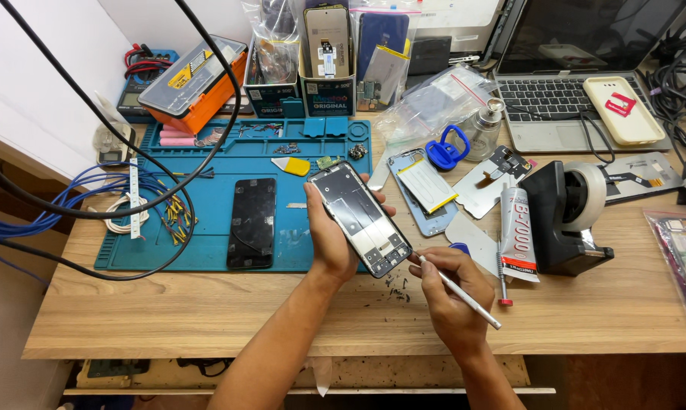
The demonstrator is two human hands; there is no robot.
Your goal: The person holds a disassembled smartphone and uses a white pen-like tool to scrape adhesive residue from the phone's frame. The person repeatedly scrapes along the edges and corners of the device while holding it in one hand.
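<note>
An opened phone frame (pixel 362 219) is held tilted above the right edge of the blue work mat (pixel 206 250), its bare inner side turned up. It is gripped by the left hand (pixel 329 235), which is closed around the frame's left edge with the fingertips wrapped over the far side. A thin silver tool (pixel 458 292) is pinched like a pen in the right hand (pixel 449 292), which is curled shut on it; the tip is set at the frame's lower corner.

Small dark scraps (pixel 395 287) are scattered on the wooden table (pixel 168 319) just right of the mat, below the frame. A black phone panel (pixel 252 222) lies flat on the mat, left of the frame. Right of the mat are found a back cover with a white battery (pixel 423 186), a blue suction cup (pixel 445 148), a glue tube (pixel 518 231) and a black tape dispenser (pixel 567 216).

Several slips are judged possible. If the tool is pressed too hard, the tip could skid across the frame and scratch it or nick parts in the lower corner. Because the frame is supported by one hand only, it could be twisted or dropped onto the table. Loose scraps could be carried back into the frame. The glue tube, lying near the right forearm, could be knocked.
</note>
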